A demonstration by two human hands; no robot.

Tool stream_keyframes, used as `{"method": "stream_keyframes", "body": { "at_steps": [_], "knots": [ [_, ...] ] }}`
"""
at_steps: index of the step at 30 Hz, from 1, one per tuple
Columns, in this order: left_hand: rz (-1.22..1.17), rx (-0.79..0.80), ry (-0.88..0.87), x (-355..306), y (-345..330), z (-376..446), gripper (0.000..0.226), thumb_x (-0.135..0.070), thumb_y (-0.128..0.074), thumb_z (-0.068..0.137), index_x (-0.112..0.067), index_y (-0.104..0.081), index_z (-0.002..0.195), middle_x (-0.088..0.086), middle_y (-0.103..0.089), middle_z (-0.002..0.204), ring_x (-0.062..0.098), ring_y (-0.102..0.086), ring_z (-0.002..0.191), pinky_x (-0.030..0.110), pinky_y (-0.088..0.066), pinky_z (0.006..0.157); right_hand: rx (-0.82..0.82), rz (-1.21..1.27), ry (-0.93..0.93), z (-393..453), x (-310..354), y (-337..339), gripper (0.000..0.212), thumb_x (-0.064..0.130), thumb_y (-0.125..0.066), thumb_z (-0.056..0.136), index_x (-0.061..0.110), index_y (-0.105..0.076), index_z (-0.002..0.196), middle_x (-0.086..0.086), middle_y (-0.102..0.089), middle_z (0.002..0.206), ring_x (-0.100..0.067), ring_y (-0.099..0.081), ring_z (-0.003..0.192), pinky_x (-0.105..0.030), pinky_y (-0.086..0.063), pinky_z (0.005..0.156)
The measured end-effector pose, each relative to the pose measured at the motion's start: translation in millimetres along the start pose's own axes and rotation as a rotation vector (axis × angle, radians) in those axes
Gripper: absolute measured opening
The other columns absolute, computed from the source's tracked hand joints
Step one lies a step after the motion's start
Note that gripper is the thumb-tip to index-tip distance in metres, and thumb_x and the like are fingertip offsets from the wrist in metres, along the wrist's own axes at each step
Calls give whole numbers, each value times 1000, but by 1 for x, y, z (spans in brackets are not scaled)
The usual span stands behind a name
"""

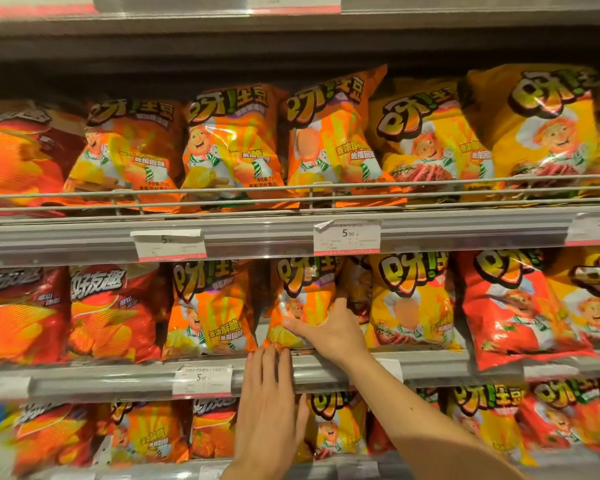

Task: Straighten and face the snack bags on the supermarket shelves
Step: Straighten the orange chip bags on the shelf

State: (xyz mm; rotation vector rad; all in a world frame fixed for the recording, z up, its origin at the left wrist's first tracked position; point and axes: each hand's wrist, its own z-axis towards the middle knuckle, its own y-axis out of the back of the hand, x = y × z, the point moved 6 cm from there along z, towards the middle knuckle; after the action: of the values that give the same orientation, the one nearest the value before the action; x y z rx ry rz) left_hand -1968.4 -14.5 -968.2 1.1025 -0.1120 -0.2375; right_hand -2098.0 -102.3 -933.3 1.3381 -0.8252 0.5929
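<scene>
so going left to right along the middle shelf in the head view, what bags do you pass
two red ridged-chip bags → orange bag → orange bag under the right hand → yellow bag → red bag → yellow bag at the frame edge

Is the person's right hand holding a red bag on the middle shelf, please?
No, the right hand grips an orange bag on the middle shelf, while the red bag further right goes untouched.

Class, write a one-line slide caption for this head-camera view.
Right hand grips an orange snack bag on the middle shelf while the left hand touches its bottom edge.
</scene>
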Motion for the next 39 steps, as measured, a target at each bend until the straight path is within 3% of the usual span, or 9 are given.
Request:
{"method": "stream_keyframes", "body": {
  "at_steps": [4,7,11,18,23,28,32,35,39],
  "knots": [
    [-92,24,52,-3,-3,0,74,-57,-43,92,-16,-25,151,8,-22,153,26,-19,145,39,-25,120,16,16,80,-15,-7,10,112,70,-79,70,14,-26,151,-12,-42,148,-29,-43,136,-45,-46,106],
    [-187,-24,83,-8,4,4,66,-58,-50,89,-19,-39,141,3,-34,141,21,-32,134,34,-39,110,30,42,169,-30,-11,25,111,65,-75,78,19,-18,161,-6,-36,157,-25,-34,146,-42,-38,115],
    [-310,-136,150,-20,20,12,48,-49,-57,90,-18,-54,127,0,-47,121,19,-44,118,33,-47,96,7,115,279,-53,-21,61,83,54,-74,85,21,-40,153,1,-49,148,-17,-46,138,-39,-41,115],
    [-589,-253,139,-104,34,34,26,-34,-61,95,-22,-58,118,-9,-50,110,9,-47,109,24,-39,91,-174,304,331,-75,-86,176,20,31,-75,90,29,-69,109,8,-73,95,-3,-69,87,-22,-57,75],
    [-758,-245,66,-199,31,55,22,-28,-63,94,-21,-57,114,-7,-52,104,12,-50,103,29,-43,91,-381,342,304,-68,-151,265,8,21,-74,90,23,-70,97,4,-71,78,-3,-66,70,-14,-52,64],
    [-864,-187,144,-264,21,76,43,-31,-65,94,-12,-52,131,0,-52,119,14,-50,113,22,-38,95,-486,362,227,-59,-207,336,14,26,-75,90,25,-66,101,2,-71,88,-8,-68,78,-24,-52,73],
    [-908,-97,282,-288,10,95,72,-50,-68,86,-13,-43,143,3,-47,137,18,-43,129,35,-38,109,-580,263,148,-54,-240,376,32,34,-76,88,20,-62,114,0,-68,103,-12,-66,91,-18,-46,72],
    [-977,7,335,-297,3,111,97,-74,-71,68,-12,-47,139,8,-55,134,25,-51,126,45,-42,107,-556,144,104,-41,-252,389,63,44,-77,85,14,-56,135,-4,-61,127,-19,-61,113,-33,-49,92],
    [-1024,123,491,-298,-7,129,140,-88,-72,36,-14,-32,148,9,-51,141,29,-51,129,49,-44,107,-382,87,80,-10,-253,386,108,67,-78,67,15,-37,152,-5,-47,149,-24,-46,137,-48,-40,113]
  ]
}}
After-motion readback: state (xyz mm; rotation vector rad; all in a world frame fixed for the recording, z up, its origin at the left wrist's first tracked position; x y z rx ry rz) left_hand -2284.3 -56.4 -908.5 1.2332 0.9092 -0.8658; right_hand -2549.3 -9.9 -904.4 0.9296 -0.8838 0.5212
